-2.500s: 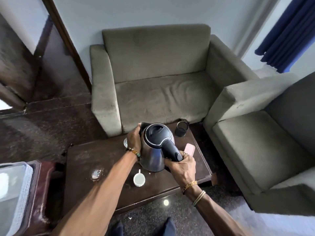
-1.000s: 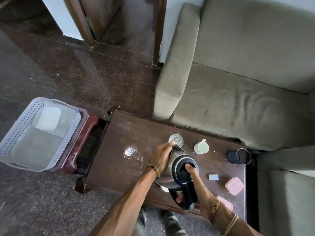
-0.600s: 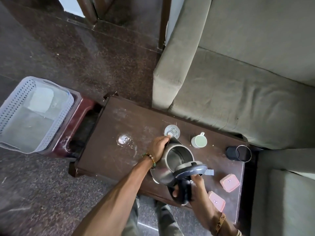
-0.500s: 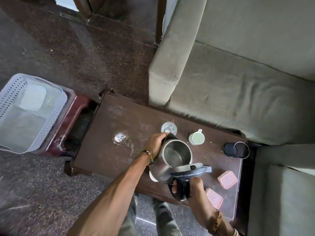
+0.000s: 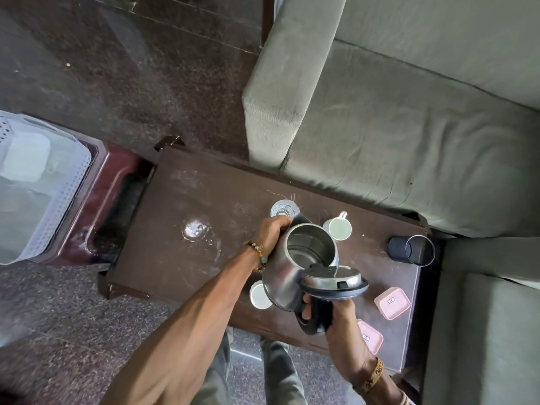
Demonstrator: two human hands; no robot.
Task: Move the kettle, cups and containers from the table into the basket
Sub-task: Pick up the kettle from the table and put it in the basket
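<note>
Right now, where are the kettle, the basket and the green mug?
kettle [image 5: 279, 280], head view, on its steel side.
basket [image 5: 68, 197], head view, on its perforated wall.
green mug [image 5: 339, 229], head view, on its inside bottom.

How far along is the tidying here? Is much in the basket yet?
Nothing looks done: the basket shows only a pale patch I cannot identify. In hand: the kettle, lid open, left hand at its spout side, right hand gripping the handle, over the table. Left: two glasses, white mug, white cup, dark cup on its side, two pink containers.
</note>
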